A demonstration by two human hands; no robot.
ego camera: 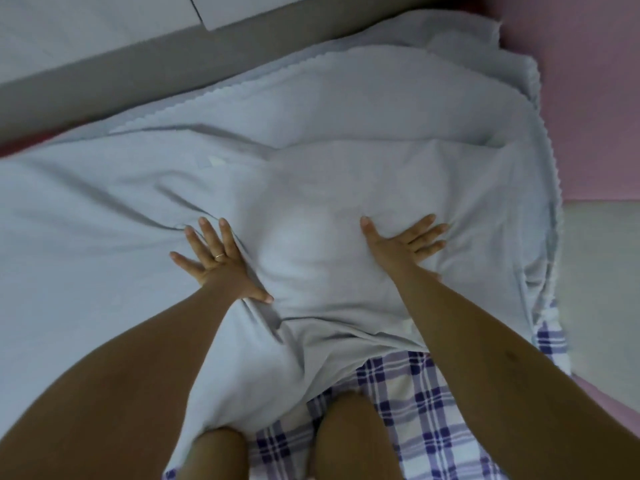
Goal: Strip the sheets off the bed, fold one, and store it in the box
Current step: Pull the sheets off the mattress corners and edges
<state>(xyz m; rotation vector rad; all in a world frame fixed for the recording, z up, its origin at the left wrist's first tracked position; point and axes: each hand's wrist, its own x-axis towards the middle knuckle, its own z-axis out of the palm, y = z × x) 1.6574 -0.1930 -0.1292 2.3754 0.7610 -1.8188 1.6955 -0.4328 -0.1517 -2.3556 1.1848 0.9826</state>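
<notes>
Fingers (209, 235) splayed, left hand (218, 263) and right hand (398, 245) press one pale sheet (329, 174); one checked sheet (415, 410) beneath.

Person, bare-armed and bare-kneed; the left hand (216, 263) carries one thin ring (219, 256) (gold-toned, plain band) on its ring finger.

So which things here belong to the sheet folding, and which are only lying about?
In the job: pale blue sheet, left hand and right hand flat on it, checked sheet partly under it.
Lying about: pink surface, grey band, white panel.
</notes>
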